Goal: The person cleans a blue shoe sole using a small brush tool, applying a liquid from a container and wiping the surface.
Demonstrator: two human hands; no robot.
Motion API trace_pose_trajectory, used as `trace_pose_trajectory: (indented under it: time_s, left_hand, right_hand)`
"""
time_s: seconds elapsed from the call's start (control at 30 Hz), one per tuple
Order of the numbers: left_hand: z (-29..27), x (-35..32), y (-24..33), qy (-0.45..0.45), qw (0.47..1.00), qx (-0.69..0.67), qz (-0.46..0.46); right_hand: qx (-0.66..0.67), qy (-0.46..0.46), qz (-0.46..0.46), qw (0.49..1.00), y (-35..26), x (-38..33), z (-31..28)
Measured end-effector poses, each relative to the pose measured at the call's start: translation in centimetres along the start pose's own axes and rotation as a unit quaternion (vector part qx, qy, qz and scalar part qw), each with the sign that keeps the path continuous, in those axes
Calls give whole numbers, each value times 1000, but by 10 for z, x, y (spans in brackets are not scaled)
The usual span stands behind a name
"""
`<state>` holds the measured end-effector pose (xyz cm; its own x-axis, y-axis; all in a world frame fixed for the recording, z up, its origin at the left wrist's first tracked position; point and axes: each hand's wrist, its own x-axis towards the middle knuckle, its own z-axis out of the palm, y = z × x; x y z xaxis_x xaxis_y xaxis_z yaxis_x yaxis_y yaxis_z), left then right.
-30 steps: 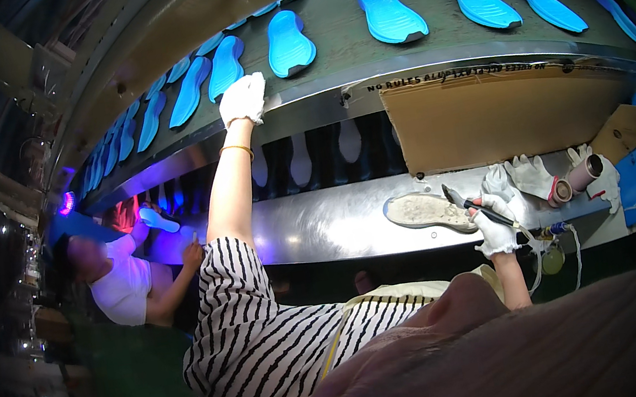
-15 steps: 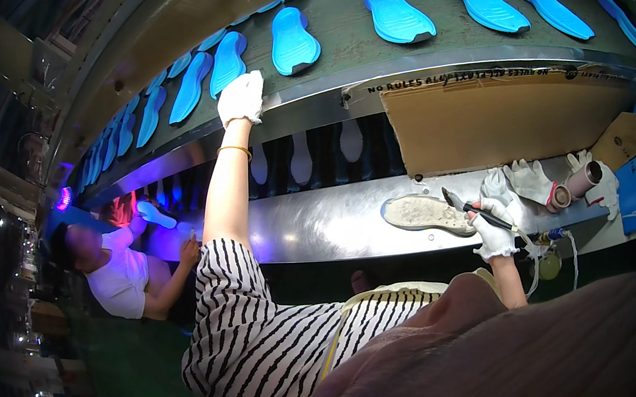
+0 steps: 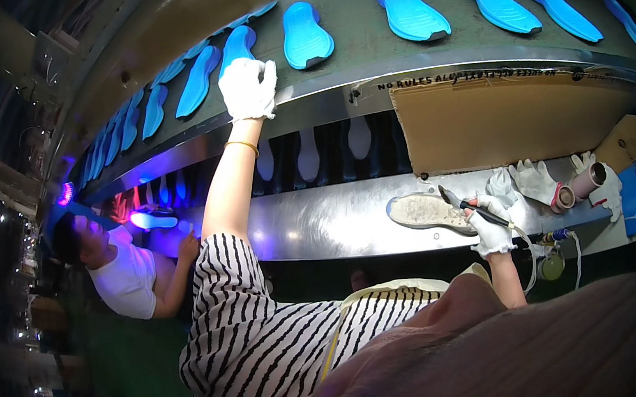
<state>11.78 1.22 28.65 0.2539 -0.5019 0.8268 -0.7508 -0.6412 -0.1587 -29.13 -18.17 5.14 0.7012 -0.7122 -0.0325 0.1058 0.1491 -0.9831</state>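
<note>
My left hand (image 3: 248, 90), in a white glove, reaches up to the conveyor. Its fingers are curled over the near end of a bright blue shoe sole (image 3: 238, 43), hiding that end. Low on the right, my white-gloved right hand (image 3: 491, 231) is closed round a slim dark-handled tool (image 3: 492, 216) with a pale tube trailing from it. The tool's dark tip lies over the right end of a pale, whitish shoe sole (image 3: 424, 211). That sole rests flat on the metal bench (image 3: 322, 223), next to my right hand.
Several more blue soles (image 3: 306, 36) lie along the green conveyor belt (image 3: 361, 50). Beneath it stands a cardboard sheet (image 3: 521, 116). Loose gloves (image 3: 533, 181) and a cylinder (image 3: 586, 179) sit at the bench's right. A co-worker (image 3: 126, 270) at the left handles another sole (image 3: 153, 219).
My left hand has curled its fingers over the end of the blue sole it was reaching for. My right hand keeps the tool at the pale sole. The co-worker's head has turned.
</note>
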Motion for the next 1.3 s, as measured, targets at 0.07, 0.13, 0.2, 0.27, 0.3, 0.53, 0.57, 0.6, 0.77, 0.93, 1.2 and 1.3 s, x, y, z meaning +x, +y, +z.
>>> trace_pose_trajectory:
  time_s: [0.07, 0.13, 0.2, 0.27, 0.3, 0.53, 0.57, 0.6, 0.77, 0.93, 1.2, 1.3]
  left_hand:
    - [7, -3, -8, -38, 995, 46, -74]
    - [15, -12, -10, -28, 976, 153, -155]
    - [21, -5, -15, -144, 956, 86, -242]
    - [15, 3, -7, -239, 934, 61, -257]
    - [26, -1, -15, -177, 953, 58, -238]
    - [25, 1, 5, -141, 966, 47, -213]
    - [25, -1, -3, -135, 969, 43, -202]
    - [23, -9, -14, -105, 978, 44, -175]
    - [-1, -28, -69, -54, 997, -2, -54]
    - [-3, -33, -79, -24, 987, -158, 22]
    - [-108, -15, -64, 256, 840, -471, -85]
    - [-135, -13, -74, 172, 567, -789, -165]
  right_hand:
    - [26, 12, -15, 999, -3, -1, 4]
    - [51, 16, -18, 998, -10, -3, 18]
    - [56, 18, -27, 998, -19, -5, 30]
    - [24, 18, -71, 997, -10, -2, 38]
    - [16, 11, -84, 996, -7, 1, 43]
    - [-104, -11, -105, 989, -20, -18, 58]
    - [-100, -15, -101, 990, -21, -21, 60]
    - [-96, -16, -97, 990, -24, -25, 61]
    - [-76, 8, -78, 994, -44, -42, 70]
    - [-102, 33, -80, 991, -44, -45, 76]
    - [-46, 33, -138, 989, -49, -40, 92]
    - [-80, 44, -142, 986, -43, -39, 86]
